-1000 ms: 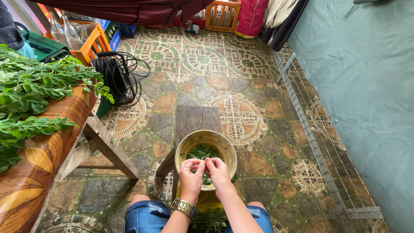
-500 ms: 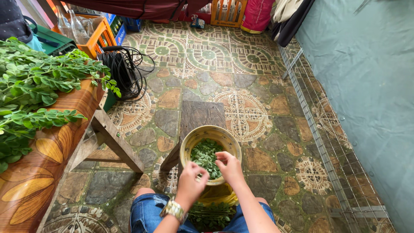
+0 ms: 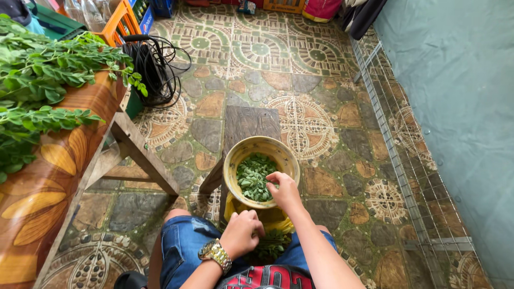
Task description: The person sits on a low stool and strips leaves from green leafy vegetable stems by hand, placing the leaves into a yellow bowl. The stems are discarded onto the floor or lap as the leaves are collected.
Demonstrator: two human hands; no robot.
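Fingers of the right hand [image 3: 282,188] pinch loosely above the bowl [image 3: 235,155]; release leaves low. Left hand [image 3: 242,233] closes around sprigs [image 3: 272,243]; grip stems gently.

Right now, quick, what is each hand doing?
Left hand: closed, reaching into the green sprigs on the lap; its grip is hidden.
Right hand: over the yellow bowl of plucked leaves; cannot tell if holding any.

left: my table [image 3: 48,176] piled with leafy branches [image 3: 37,80] | ahead: black cable coil [image 3: 152,69], orange crate [image 3: 120,24] | right: wire mesh panel [image 3: 399,155], green tarp [image 3: 460,96]
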